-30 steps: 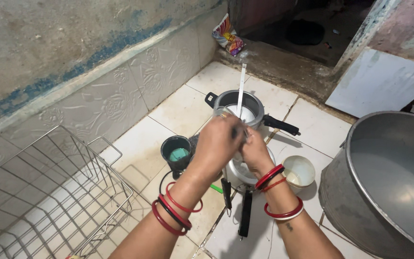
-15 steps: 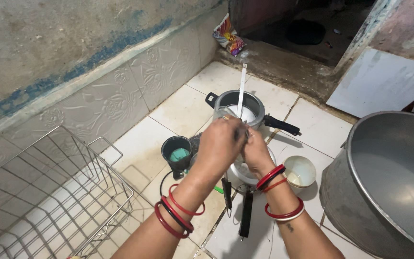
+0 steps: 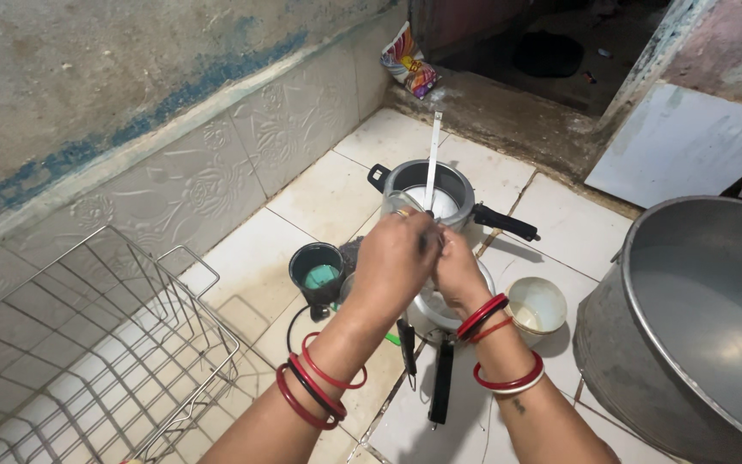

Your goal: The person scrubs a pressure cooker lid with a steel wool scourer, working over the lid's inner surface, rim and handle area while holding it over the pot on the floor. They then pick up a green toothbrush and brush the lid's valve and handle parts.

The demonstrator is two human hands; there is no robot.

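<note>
Gripping 1 small object, both hands are held together above the dishes on the tiled floor.

The left hand [image 3: 392, 258] is clenched over the right hand [image 3: 455, 271], and what is grasped is mostly hidden. A clear glass [image 3: 401, 204] shows just past the left knuckles. The cooker [image 3: 461, 185], with a spatula [image 3: 432, 159] standing upright, lies straight ahead; the lid [image 3: 427, 308] lies directly below.
</note>
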